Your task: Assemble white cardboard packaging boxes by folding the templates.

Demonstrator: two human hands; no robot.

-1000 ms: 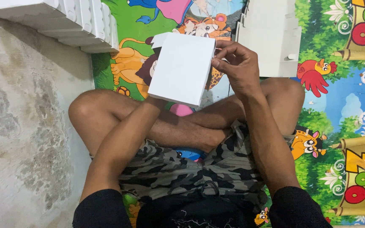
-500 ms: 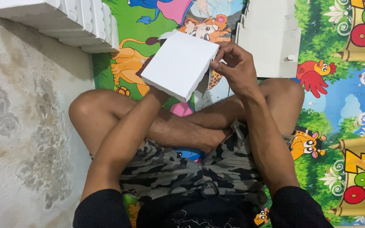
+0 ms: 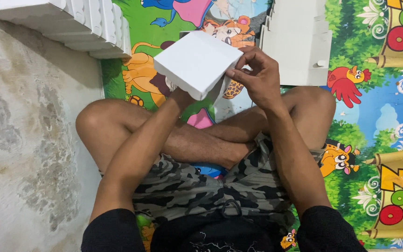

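I hold a white cardboard box [image 3: 197, 63] in front of me, above my crossed legs. It is tilted, its flat top facing up and its thin side towards me. My left hand [image 3: 179, 93] is under the box and mostly hidden by it, supporting it from below. My right hand [image 3: 256, 77] grips the box's right edge, thumb and fingers pinched on the corner.
A row of folded white boxes [image 3: 66, 23] lies at the top left on the bare concrete floor [image 3: 24, 140]. A stack of flat white box blanks [image 3: 299, 42] lies at the top right on a colourful cartoon mat [image 3: 374, 116].
The box has tipped from nearly facing me to lying flatter, turning in both hands. My right hand has shifted a little lower on its right edge.
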